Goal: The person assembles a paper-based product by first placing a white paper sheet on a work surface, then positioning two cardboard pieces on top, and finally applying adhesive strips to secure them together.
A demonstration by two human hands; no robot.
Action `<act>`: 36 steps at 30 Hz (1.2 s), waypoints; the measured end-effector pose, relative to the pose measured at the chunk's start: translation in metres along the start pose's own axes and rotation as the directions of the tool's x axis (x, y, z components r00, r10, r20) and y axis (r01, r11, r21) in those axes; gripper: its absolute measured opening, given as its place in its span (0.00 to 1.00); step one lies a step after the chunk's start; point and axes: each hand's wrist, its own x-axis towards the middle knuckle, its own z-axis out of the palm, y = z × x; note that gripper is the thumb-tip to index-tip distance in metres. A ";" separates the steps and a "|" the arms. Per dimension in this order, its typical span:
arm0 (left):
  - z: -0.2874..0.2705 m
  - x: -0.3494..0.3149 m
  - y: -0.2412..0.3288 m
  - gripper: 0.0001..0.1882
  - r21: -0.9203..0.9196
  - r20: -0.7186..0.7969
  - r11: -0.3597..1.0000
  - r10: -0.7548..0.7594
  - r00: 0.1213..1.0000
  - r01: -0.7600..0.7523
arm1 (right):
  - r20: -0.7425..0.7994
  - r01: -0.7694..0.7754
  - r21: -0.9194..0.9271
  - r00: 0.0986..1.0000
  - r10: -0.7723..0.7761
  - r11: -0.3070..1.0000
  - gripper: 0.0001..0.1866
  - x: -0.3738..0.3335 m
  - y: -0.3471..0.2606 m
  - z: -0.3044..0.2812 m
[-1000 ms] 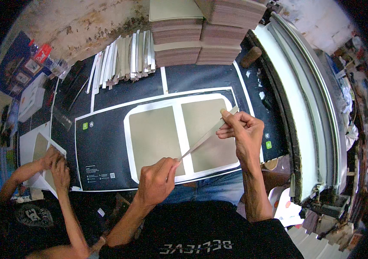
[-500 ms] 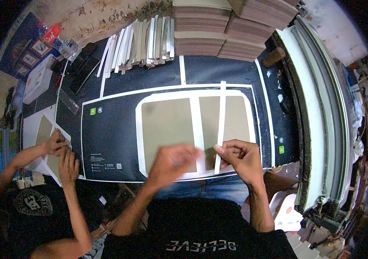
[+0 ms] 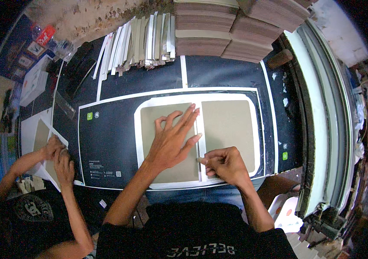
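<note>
Two grey-beige boards, the left board [image 3: 166, 170] and the right board [image 3: 231, 118], lie side by side on a white sheet [image 3: 255, 142], which shows as a border around them. A narrow white strip [image 3: 200, 144] runs along the gap between the boards. My left hand [image 3: 169, 140] lies over the left board with its fingers spread, the longest fingertips at the upper part of the strip. Near the strip's lower end, my right hand [image 3: 225, 164] pinches it between thumb and fingers. Part of the strip is hidden under my hands.
A bundle of thin strips [image 3: 143, 43] lies at the back, beside tall stacks of boards [image 3: 205, 26]. At left, a co-worker's hands [image 3: 61, 159] handle a board and white sheet. A plastic bottle [image 3: 63, 49] lies far left; a long pale machine part [image 3: 317, 121] borders the right.
The strip has moved left from across the right board to the gap. My left hand has reached forward and spread; my right hand has shifted left, still pinching the strip.
</note>
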 end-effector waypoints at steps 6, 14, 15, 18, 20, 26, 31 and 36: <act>0.001 0.001 0.004 0.36 0.146 0.076 0.989 0.002 0.997 -0.013 | 0.013 -0.051 0.128 0.999 0.050 0.991 0.16 0.005 0.008 0.001; 0.002 0.002 0.008 0.36 0.124 0.065 0.992 -0.024 0.998 0.016 | 0.030 -0.069 0.102 0.997 0.066 0.992 0.15 0.005 0.004 -0.003; 0.003 0.001 0.008 0.36 0.127 0.060 0.992 -0.024 0.998 0.016 | 0.032 -0.056 0.095 0.998 0.054 0.994 0.15 0.007 0.008 -0.003; 0.004 0.000 0.007 0.36 0.127 0.050 0.992 -0.021 0.999 0.015 | 0.016 -0.098 0.120 0.995 0.097 0.988 0.14 0.006 0.004 -0.001; 0.003 0.000 0.005 0.36 0.116 0.052 0.993 -0.021 0.998 0.014 | -0.019 -0.098 0.009 0.995 0.098 0.995 0.13 0.000 -0.010 -0.001; 0.008 -0.002 0.003 0.37 0.204 0.028 0.979 0.003 1.000 -0.008 | -0.105 0.056 -0.233 0.991 -0.083 0.971 0.11 -0.013 -0.002 -0.006; 0.007 -0.001 0.002 0.40 0.118 0.007 0.993 0.014 1.000 -0.015 | -0.143 0.156 -0.318 0.967 -0.210 0.935 0.14 -0.010 0.000 -0.007; 0.008 -0.002 0.004 0.41 0.126 0.005 0.992 0.006 1.000 -0.007 | -0.137 0.130 -0.411 0.970 -0.202 0.902 0.16 -0.007 0.005 -0.002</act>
